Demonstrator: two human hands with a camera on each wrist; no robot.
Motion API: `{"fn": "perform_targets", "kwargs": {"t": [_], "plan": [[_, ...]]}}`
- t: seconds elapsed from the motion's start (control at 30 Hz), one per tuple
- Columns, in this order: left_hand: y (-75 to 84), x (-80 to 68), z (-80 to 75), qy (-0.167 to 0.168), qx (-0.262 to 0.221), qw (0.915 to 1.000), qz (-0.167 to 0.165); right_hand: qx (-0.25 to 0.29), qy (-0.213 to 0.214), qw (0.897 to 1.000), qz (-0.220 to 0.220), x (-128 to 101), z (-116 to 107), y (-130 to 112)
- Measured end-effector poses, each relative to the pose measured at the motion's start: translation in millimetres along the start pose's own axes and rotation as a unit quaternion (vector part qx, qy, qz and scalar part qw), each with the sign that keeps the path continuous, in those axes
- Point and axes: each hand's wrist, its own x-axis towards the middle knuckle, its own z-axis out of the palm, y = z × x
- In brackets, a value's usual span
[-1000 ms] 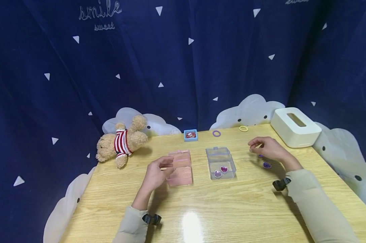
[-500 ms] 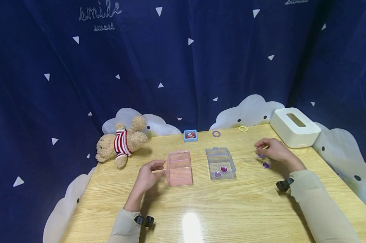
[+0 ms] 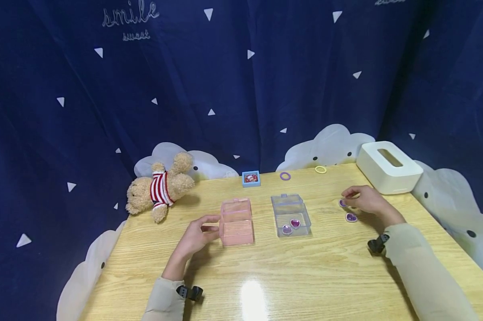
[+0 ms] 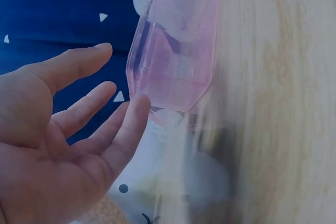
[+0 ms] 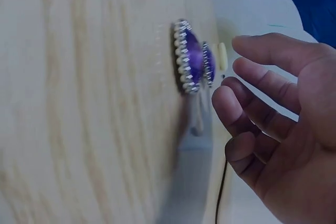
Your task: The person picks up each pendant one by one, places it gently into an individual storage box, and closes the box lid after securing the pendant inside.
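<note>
My left hand (image 3: 197, 236) is at the left side of an opened pink clear plastic box (image 3: 236, 232), its fingers loosely spread. In the left wrist view the fingertips are close to the box (image 4: 178, 61); whether they touch it I cannot tell. My right hand (image 3: 369, 200) hovers by two purple heart-shaped gems with beaded rims: the far gem (image 3: 343, 203) is partly hidden by the fingers, the near gem (image 3: 351, 217) lies uncovered. The right wrist view shows bent, relaxed fingers with nothing between them, beside the gems (image 5: 189, 59).
An opened lilac clear box (image 3: 291, 218) holds a pale purple gem (image 3: 287, 229) and a magenta gem (image 3: 295, 224). Behind lie a small blue box (image 3: 251, 179), a purple ring (image 3: 285, 176) and a yellow ring (image 3: 321, 169). A teddy bear (image 3: 161, 187) and a white tissue box (image 3: 390, 167) flank them.
My left hand has drawn back leftward from over the pink box to its side. My right hand has moved right and slightly nearer, to the far purple gem.
</note>
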Motion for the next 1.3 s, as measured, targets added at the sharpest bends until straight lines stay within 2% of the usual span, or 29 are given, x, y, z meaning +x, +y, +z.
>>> {"fn": "perform_targets", "kwargs": {"t": [0.3,0.53,0.77,1.13,1.3], "plan": [[-3.0,0.9,2.0,-0.020,0.019,0.9996,-0.002,-0.023,0.013,1.000,-0.004,4.3,9.8,12.0],[-4.0,0.7,2.0,-0.027,0.027,0.9993,0.005,-0.044,0.015,0.999,0.000,5.1,11.2,8.6],[-3.9,0.9,0.4,-0.051,0.015,0.9986,0.007,-0.046,0.014,0.999,-0.003,4.3,11.2,5.1],[-5.5,0.8,1.3,-0.055,0.003,0.9985,0.007,-0.031,0.006,0.999,-0.005,2.0,8.6,3.8],[-6.1,0.3,1.5,-0.053,0.005,0.9985,0.009,0.006,-0.011,1.000,-0.004,1.1,6.9,1.1]]}}
